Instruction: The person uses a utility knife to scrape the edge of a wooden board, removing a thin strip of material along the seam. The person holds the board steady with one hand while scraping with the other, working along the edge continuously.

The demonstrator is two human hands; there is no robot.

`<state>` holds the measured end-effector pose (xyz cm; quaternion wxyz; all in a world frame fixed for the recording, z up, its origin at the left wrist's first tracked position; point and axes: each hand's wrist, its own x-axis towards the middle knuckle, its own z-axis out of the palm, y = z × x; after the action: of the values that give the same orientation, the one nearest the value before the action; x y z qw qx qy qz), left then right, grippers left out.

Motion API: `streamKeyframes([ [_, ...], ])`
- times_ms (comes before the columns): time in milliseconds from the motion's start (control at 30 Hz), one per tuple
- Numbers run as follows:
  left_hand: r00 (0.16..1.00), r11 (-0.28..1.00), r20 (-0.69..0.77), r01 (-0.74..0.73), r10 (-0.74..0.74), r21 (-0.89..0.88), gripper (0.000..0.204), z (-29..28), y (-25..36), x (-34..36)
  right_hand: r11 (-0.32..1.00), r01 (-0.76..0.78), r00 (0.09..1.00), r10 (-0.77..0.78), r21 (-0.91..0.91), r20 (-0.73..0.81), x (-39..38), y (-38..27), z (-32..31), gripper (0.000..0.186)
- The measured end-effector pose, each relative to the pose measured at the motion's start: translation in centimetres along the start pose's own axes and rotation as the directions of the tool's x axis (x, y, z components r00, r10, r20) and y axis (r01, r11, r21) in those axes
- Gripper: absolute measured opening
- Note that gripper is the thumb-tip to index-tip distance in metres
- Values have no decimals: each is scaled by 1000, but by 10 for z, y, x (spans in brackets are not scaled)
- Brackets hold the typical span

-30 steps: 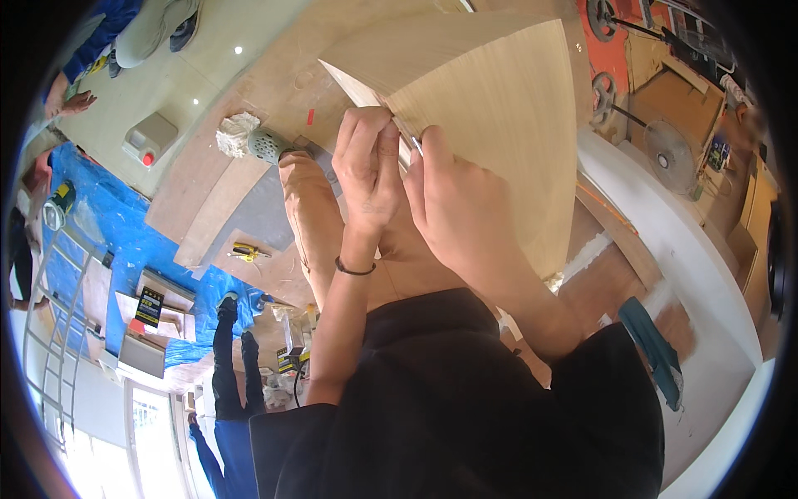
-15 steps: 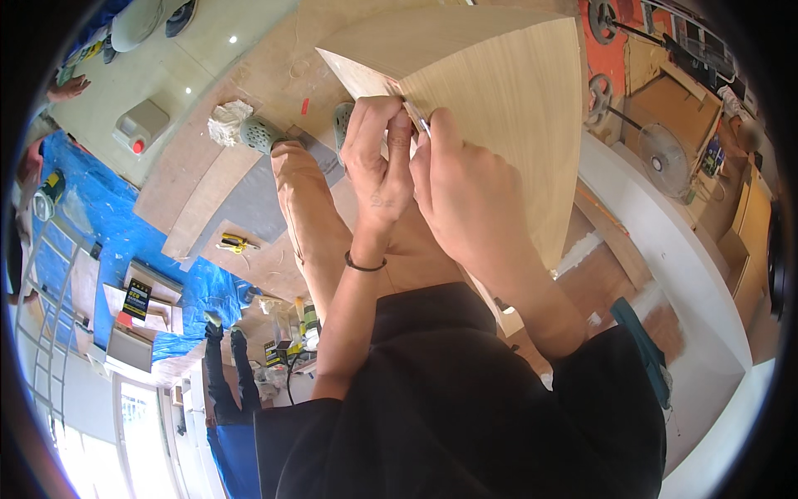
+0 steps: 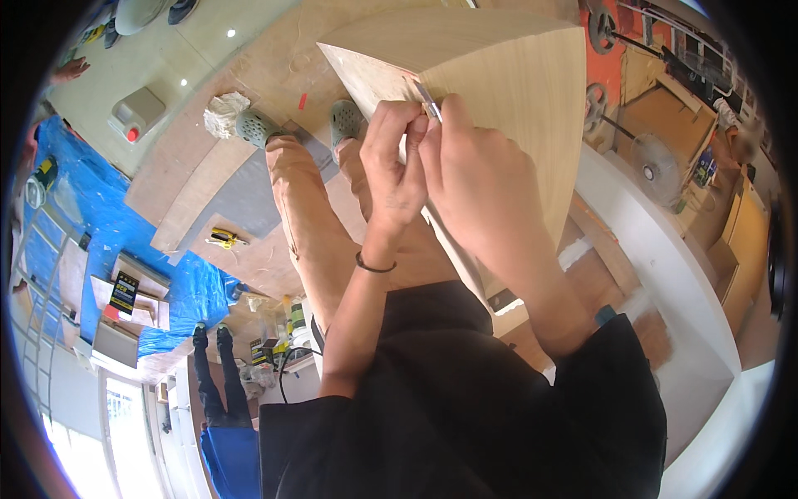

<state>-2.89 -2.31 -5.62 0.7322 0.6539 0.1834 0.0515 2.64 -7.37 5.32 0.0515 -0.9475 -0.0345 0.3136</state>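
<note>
A wood-grained, box-like piece (image 3: pixel 515 108) with a curved front edge stands before me, its pale narrow side facing left. My right hand (image 3: pixel 482 166) is closed around a utility knife (image 3: pixel 427 96), whose thin silvery blade points up to the edge where the side meets the wood-grained face. The knife's handle is mostly hidden in the fingers. Close against it, my left hand (image 3: pixel 395 162) is closed in a pinch by the same edge. A small brownish bit shows at its fingertips, too small to name.
Pliers (image 3: pixel 226 238) with yellow handles lie on floor boards to the left, near blue plastic sheeting (image 3: pixel 195 291). A jerrycan (image 3: pixel 137 115) stands farther left. On the right are a fan (image 3: pixel 657 166) and a white curved panel (image 3: pixel 665 241). Other people are at the left and right edges.
Both hands have drawn back slightly along the edge, toward me and to the right. More of the knife blade shows now. The view has shifted a little.
</note>
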Motion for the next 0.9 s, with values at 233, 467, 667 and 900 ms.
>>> streamKeyframes([
  [233, 983, 989, 126, -129, 136, -66, 4, -11, 2, 17, 947, 138, 982, -93, 291, -163, -9, 23, 4, 16],
  [467, 953, 970, 204, -198, 224, -139, 4, -14, -7, 29, 962, 101, 987, -64, 254, -147, -12, 29, 2, 17],
  [667, 910, 939, 231, -341, 344, -54, 5, -14, -11, 37, 981, 135, 978, -110, 142, -176, -8, 27, 4, 20],
  [900, 880, 923, 282, -379, 383, -71, 6, -17, -11, 40, 990, 105, 981, -88, 92, -173, -8, 22, 2, 22],
])
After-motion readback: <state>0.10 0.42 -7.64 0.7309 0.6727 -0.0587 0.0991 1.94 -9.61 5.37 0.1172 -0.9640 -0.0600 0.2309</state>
